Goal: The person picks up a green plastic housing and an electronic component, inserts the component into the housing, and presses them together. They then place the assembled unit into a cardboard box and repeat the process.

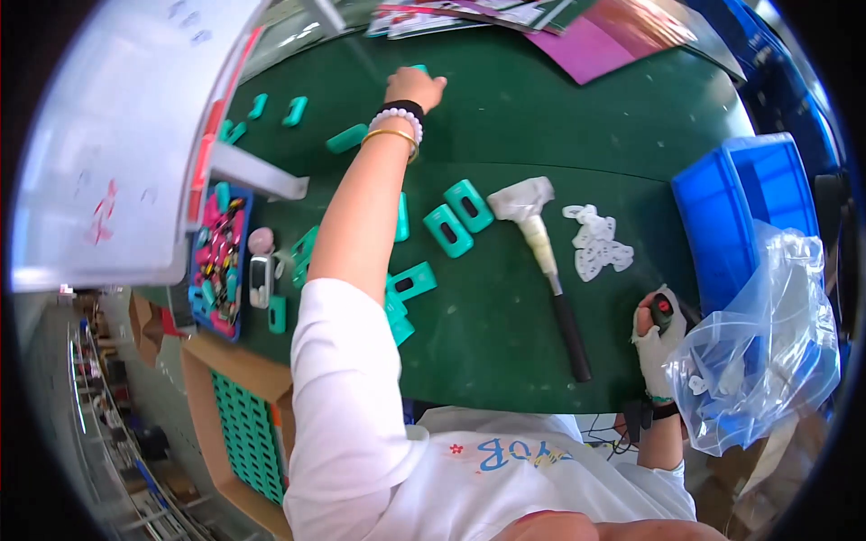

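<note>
My left hand (415,87) reaches far across the green table, its fingers closed round a teal plastic case (419,68) that only peeks out past them. Another teal case (346,138) lies just left of that wrist. At the right, my right hand (660,338), in a white fingerless glove, grips a dark tool handle with a red end (663,307); the rest of this tool is hidden. Between the arms lie several teal cases with dark slots (448,231) and a hammer (553,270) with a white wrapped head and black grip. White flat pieces (597,243) are heaped beside it.
A blue bin (713,216) with a clear plastic bag (767,352) stands at right. Small coloured parts fill a blue tray (242,261) at left. Papers and a pink folder (595,41) lie at the back. A cardboard box (203,379) holds teal pieces, lower left.
</note>
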Demonstrator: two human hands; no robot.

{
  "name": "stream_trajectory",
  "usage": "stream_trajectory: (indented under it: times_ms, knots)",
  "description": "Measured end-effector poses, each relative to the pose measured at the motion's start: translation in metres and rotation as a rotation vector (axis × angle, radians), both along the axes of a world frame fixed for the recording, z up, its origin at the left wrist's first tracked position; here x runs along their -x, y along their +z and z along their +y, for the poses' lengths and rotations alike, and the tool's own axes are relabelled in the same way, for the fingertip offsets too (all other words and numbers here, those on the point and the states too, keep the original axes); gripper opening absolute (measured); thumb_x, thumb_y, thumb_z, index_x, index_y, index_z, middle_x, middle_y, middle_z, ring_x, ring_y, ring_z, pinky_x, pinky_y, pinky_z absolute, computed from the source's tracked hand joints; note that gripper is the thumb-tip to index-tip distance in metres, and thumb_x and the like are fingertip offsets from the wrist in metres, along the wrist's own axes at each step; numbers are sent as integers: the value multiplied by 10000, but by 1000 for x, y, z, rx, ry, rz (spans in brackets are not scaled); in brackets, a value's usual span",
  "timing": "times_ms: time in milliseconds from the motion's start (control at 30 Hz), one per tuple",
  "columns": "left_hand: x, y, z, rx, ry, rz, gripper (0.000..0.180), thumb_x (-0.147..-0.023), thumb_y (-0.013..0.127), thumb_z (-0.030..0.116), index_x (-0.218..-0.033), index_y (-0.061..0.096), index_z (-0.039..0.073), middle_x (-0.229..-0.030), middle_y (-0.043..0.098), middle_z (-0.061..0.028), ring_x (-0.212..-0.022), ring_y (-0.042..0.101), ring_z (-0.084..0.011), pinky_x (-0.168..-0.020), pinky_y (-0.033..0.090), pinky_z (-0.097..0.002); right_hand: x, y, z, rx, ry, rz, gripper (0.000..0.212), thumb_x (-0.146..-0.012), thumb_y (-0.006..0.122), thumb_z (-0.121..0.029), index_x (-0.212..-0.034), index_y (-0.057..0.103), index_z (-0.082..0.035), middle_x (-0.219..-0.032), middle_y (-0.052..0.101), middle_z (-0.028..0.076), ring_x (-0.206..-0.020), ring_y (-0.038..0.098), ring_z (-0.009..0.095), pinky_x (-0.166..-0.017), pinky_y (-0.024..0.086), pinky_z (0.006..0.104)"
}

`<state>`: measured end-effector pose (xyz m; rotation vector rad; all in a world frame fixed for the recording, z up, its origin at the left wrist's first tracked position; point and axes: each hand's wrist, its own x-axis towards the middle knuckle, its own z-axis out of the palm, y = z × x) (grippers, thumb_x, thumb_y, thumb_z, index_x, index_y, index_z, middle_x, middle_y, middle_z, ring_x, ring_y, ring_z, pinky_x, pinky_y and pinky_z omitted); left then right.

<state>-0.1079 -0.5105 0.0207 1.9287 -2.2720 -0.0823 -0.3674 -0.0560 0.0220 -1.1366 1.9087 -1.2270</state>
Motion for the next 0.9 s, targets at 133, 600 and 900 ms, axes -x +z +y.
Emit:
stream_trajectory:
  times_ms: [133,600,900]
  knots:
    - [22,-36,-29,-80,242,28,631,-861,635,475,-1236,597,-30,-1315,546,-226,-1189,559,-349,-1021,446,-443,12,-16,4,-25,12,96,161,-937,634,-209,-962,563,-67,-858,557,44,-701,538,114,-600,424,229]
    - [-23,144,158,-725,-85,1304,339,-906,663,402,-929,598,70,-850,569,-12,-740,558,-118,-606,481,-282,11,36,-67,-49,280,547,359,-685,706,41,-1004,559,-36,-918,541,114,-813,587,316,-694,494,346]
    - [-86,158,397,-687,-269,1477,573,-873,710,241,-1284,395,-3,-1065,538,-86,-873,560,-130,-743,491,-264,9,29,-69,-69,321,703,334,-667,744,28,-932,549,-29,-964,542,125,-876,560,364,-762,472,363]
